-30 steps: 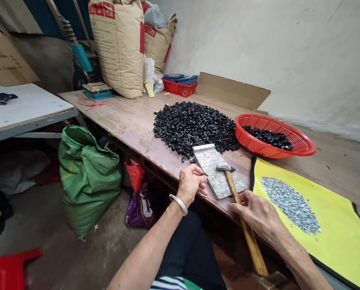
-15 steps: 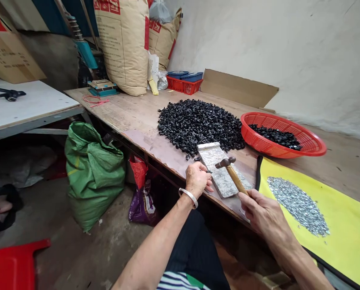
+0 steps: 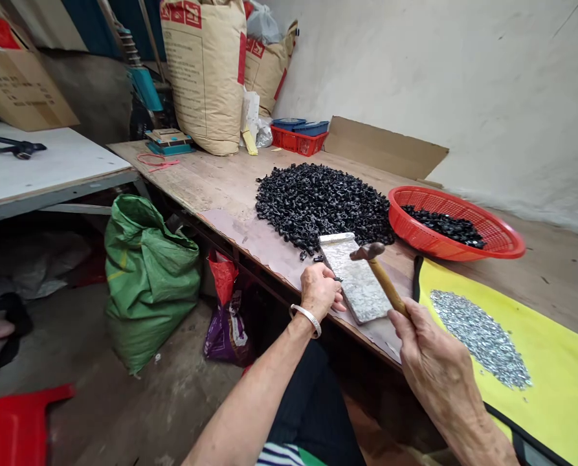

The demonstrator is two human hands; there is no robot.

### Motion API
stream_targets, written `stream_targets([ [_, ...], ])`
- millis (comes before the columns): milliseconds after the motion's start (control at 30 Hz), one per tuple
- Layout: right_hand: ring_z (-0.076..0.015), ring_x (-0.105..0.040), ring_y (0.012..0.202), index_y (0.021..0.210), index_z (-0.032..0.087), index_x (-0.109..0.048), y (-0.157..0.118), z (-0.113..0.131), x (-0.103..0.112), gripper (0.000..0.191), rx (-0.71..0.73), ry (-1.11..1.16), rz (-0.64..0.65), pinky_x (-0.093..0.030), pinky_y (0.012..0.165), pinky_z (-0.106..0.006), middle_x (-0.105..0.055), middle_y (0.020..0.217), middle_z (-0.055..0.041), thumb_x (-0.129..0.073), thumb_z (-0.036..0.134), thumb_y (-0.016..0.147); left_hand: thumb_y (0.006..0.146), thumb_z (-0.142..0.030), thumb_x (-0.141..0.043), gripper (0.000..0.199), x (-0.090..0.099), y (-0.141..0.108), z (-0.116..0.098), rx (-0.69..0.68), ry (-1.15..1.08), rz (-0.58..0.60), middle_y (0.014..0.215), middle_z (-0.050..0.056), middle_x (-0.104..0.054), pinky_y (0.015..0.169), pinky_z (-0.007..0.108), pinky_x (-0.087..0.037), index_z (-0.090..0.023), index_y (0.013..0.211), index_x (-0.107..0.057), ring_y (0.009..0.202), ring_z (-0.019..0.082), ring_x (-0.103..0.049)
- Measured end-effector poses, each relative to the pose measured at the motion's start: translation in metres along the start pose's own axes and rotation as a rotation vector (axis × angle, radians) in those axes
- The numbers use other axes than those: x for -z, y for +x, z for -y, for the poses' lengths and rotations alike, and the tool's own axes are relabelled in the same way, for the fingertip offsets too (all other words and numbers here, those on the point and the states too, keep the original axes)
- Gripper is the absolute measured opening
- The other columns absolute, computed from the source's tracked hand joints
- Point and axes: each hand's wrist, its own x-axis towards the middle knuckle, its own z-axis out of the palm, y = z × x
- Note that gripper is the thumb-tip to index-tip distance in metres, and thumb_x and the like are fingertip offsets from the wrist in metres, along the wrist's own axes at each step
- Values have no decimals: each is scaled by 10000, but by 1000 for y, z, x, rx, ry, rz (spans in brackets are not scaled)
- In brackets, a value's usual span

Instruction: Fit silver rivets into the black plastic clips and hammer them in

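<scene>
Pinched between the fingers of my left hand [image 3: 320, 289] is a small black part [image 3: 338, 279], held at the left edge of a worn metal plate [image 3: 359, 281]. My right hand [image 3: 427, 346] grips the wooden handle of a hammer [image 3: 386, 285]; its head is raised over the plate. Behind the plate spreads a large heap of small black parts [image 3: 322, 200], a few lying loose near my left fingers. To the right of my right hand, small shiny metal pieces [image 3: 480, 336] lie on a yellow cloth [image 3: 555, 382] with black edging.
A red sieve basket [image 3: 502, 226] holding more black parts stands right of the heap. Large paper sacks [image 3: 208, 84] and a red crate [image 3: 298, 140] with blue containers are at the back. A green sack [image 3: 153, 278] and a purple bag [image 3: 228, 330] stand below the table edge.
My right hand has lifted the hammer slightly, and its head now looks larger and higher. My left hand stays at the plate with the small black part. The view has shifted a little.
</scene>
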Motion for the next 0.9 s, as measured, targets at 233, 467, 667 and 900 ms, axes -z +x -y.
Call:
stream_targets([
  [233, -141, -457, 377, 847, 166, -577, -6, 4, -12, 213, 40, -278, 142, -208, 418, -247, -552, 520, -37, -378, 242, 863, 549, 3, -490, 188, -1, 1, -1, 1, 3, -21, 355, -61, -447, 290, 252, -454, -175, 567, -431, 296, 112, -465],
  [467, -182, -588, 543, 1032, 160, -591, 4, 8, 21, 327, 131, -134, -72, -372, 500, -272, -678, 804, -106, -334, 320, 907, 537, 17, -491, 200, 0, 0, 0, 4, 8, -3, 362, -55, -468, 302, 270, -477, -167, 604, -449, 317, 119, -490],
  [667, -177, -595, 579, 1055, 141, -592, -2, 15, 9, 315, 52, -118, -170, -379, 526, -270, -674, 825, -117, -376, 319, 909, 553, 22, -502, 210, 0, 2, 3, 1, 15, -12, 361, -65, -457, 305, 263, -475, -171, 614, -445, 321, 126, -502],
  [900, -118, -476, 370, 967, 157, -620, -6, 7, 2, 218, 142, -340, -105, -275, 408, -240, -663, 658, -44, -445, 247, 874, 566, 28, -513, 214, -1, 2, 2, 12, 28, -25, 361, -63, -450, 319, 261, -475, -168, 604, -438, 317, 125, -499],
])
